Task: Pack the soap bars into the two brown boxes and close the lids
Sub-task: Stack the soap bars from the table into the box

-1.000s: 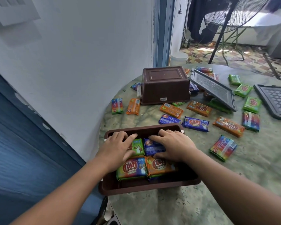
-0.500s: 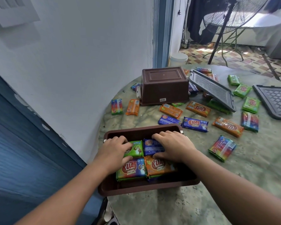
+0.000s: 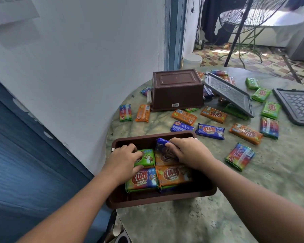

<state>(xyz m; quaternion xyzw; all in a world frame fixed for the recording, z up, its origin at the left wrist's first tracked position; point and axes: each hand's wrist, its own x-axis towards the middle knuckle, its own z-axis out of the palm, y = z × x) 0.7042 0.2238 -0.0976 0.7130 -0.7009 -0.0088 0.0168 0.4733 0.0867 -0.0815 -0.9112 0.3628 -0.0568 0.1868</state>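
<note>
Right hand (image 3: 191, 153) gripping blue soap bar (image 3: 161, 143), left hand (image 3: 125, 159) seemingly pinching green bar (image 3: 147, 157), marbled table (image 3: 253, 190)

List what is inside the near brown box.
In the near brown box: green bar, rainbow bar, orange bar, blue bar gripped by the right hand. Lower layers are hidden.

Soap bars (image 3: 210, 131) showing glossy printed plastic wrappers, open box (image 3: 161, 199) looking like smooth brown plastic, grey lid (image 3: 229, 96) showing a textured plastic grid, surface (image 3: 253, 199) gleaming like polished green marble
</note>
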